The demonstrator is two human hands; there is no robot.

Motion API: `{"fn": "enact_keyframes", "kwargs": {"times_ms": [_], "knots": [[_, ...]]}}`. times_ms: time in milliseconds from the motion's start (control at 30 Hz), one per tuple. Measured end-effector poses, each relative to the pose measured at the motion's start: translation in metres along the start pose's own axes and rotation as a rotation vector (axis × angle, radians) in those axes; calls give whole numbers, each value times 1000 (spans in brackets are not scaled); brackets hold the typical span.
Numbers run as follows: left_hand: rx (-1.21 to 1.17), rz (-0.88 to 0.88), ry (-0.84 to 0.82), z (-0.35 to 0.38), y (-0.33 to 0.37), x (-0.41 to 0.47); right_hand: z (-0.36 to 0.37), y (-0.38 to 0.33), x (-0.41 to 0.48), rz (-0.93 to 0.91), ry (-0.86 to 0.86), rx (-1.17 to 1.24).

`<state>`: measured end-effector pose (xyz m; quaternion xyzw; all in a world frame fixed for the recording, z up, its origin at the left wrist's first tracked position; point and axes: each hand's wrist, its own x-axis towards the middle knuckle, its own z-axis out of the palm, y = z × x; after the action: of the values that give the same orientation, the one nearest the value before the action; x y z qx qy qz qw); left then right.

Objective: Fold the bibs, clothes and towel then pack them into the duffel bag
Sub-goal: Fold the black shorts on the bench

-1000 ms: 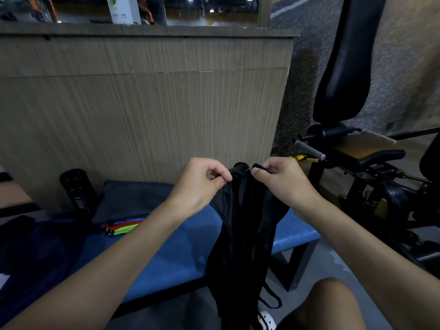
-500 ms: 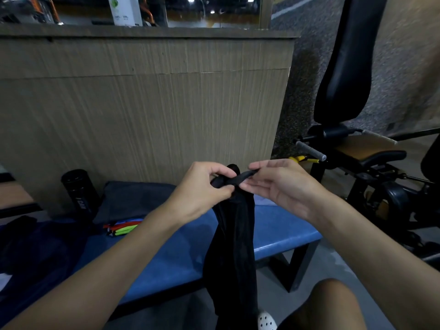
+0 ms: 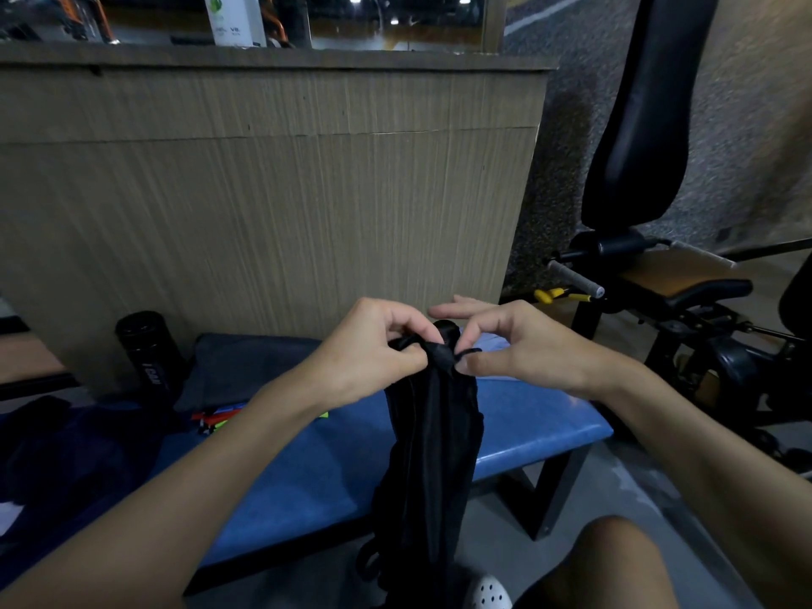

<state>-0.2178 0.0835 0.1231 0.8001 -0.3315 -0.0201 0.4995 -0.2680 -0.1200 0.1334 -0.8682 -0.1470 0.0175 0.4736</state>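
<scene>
A black garment hangs down in front of the blue bench, bunched together at its top. My left hand is shut on that bunched top edge. My right hand pinches a thin black strap of the garment between thumb and forefinger, its other fingers spread. A folded grey towel lies on the bench at the back. Dark blue cloth sits at the bench's left end; whether it is the duffel bag I cannot tell.
A black bottle stands by the wooden panel behind the bench. Colourful strips lie beside the towel. A black exercise machine stands to the right. My knee and a white shoe are below.
My hands have come together, gathering the spread garment top into a narrow bunch. The garment hangs narrower than before, and my right fingers have opened except for the pinch on the strap.
</scene>
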Motion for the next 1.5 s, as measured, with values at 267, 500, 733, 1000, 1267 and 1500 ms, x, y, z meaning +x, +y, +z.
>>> {"fn": "enact_keyframes", "kwargs": {"times_ms": [267,500,733,1000,1267,1500], "knots": [[8,25,-24,-5,-5,-1,0,2,3,-25,70,-39],[4,-21,10,-10,-20,-7,0,4,6,-24,284,98],[57,48,67,-4,-25,-4,-4,1,7,-38,327,146],[-104,15,203,-10,-16,2,-19,7,6,-79,347,-51],[-263,-3,289,-8,-9,6,-21,8,3,-133,367,-89],[-303,14,290,-15,-4,3,-23,3,2,-151,296,-74]]}}
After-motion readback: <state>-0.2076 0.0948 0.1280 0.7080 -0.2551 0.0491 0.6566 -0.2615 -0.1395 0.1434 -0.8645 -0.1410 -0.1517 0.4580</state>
